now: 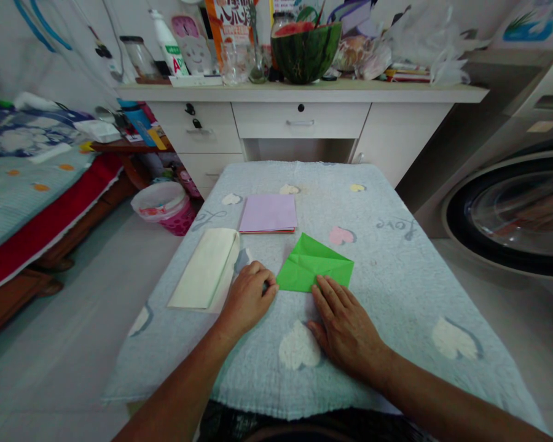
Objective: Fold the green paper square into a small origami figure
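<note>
A sheet of green paper [311,261], folded and marked with creases, lies on the cloth-covered table [391,294]. The fingers of my right hand [343,322] rest flat on its lower right part. At the paper's left corner is my left hand [252,291], its fingers curled; a small dark thing shows between them, too little to name. Just left of that hand lies a folded cream paper [205,270]. Further back sits a stack of square papers [268,213], lilac on top with a red edge below.
Behind the table stands a white desk [299,120] with drawers, bearing a cut watermelon [306,52], jars and bags. A pink bin [175,215] and a bed [32,202] are at the left. A washing machine [511,166] stands at the right.
</note>
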`<state>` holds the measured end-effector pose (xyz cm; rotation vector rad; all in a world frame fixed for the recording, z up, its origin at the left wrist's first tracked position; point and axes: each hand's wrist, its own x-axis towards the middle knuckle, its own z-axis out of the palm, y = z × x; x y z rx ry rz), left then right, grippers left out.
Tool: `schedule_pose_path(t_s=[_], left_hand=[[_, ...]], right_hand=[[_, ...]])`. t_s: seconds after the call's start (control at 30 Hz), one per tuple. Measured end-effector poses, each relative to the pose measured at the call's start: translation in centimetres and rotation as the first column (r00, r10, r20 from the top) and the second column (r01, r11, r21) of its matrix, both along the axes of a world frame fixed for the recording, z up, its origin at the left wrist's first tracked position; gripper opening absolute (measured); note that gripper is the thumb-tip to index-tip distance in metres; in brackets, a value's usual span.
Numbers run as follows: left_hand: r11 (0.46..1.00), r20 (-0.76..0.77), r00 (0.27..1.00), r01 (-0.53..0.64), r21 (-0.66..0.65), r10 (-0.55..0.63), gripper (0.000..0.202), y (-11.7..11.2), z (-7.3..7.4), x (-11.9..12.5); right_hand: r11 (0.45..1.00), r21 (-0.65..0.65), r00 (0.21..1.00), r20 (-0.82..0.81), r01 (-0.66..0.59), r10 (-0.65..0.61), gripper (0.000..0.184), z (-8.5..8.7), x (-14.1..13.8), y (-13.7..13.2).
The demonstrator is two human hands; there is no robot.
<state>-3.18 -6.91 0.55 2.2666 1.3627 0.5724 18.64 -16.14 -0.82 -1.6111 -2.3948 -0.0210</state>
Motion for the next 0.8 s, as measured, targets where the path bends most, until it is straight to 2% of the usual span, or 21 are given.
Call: schedule_pose_path(t_s=[0.57, 0.8], left_hand=[[1.000, 0.001, 1.000, 0.011, 0.010, -0.011, 0.007, 0.12, -0.27, -0.06], [1.000, 0.000, 1.000, 0.004, -0.001, -0.004, 0.007, 0.01, -0.08, 0.02]], right_hand=[[0.999, -0.053, 1.000, 0.020, 0.003, -0.002, 0.055, 0.53, 0.30, 0.28], [0.999, -0.033, 1.000, 0.026, 0.014, -0.013, 0.054, 0.45, 0.23, 0.21]])
